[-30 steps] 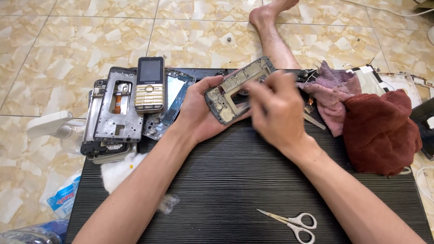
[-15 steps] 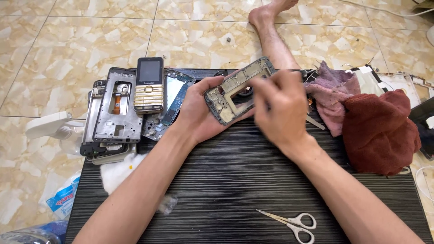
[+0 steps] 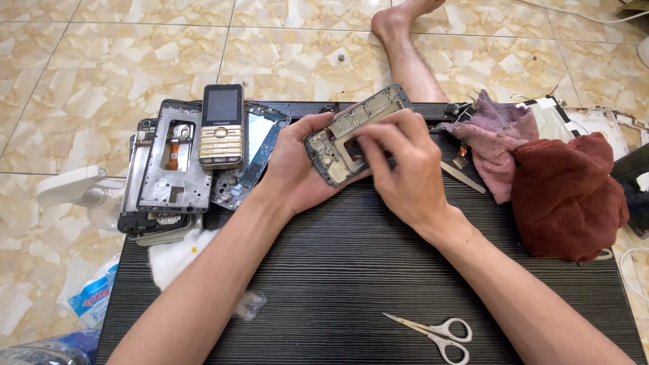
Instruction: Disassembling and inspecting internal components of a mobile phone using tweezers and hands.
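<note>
now the left hand (image 3: pixel 297 165) cradles a phone frame (image 3: pixel 351 135) from below, fingers curled round its edge, holding it tilted just above the black ribbed surface (image 3: pixel 351 270), while the right hand (image 3: pixel 405 172) is closed over the frame's near side with its fingertips (image 3: pixel 368 143) pressed into the middle. left of the hands lies a pile of phone parts (image 3: pixel 169 169) with a gold keypad phone (image 3: pixel 222 125) on top; to the right sit a pink cloth (image 3: pixel 497 145) and a dark red cloth (image 3: pixel 568 199), and scissors (image 3: pixel 436 331) lie near the front edge.
</note>
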